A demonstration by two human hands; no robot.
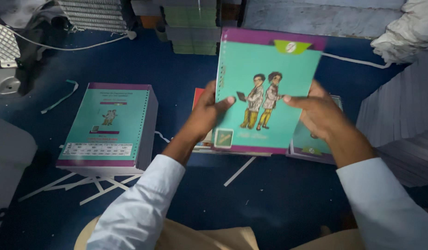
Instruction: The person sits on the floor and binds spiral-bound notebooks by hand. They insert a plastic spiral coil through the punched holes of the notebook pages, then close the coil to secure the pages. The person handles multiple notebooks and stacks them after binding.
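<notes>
I hold a teal booklet (265,69) with a purple border and two cartoon figures on its cover, raised upright in front of me. My left hand (204,113) grips its left edge, thumb across the cover. My right hand (318,113) grips its right edge. Under the booklet lie more flat covers: a red-edged one (198,95) at the left and a teal one (311,146) at the right, both partly hidden.
A thick stack of teal-covered booklets (110,127) stands at the left on the blue floor (269,199). White paper strips (98,185) lie around it. Grey page stacks (399,125) rise at the right, more stacks (191,23) at the back, and a metal machine part (5,60) far left.
</notes>
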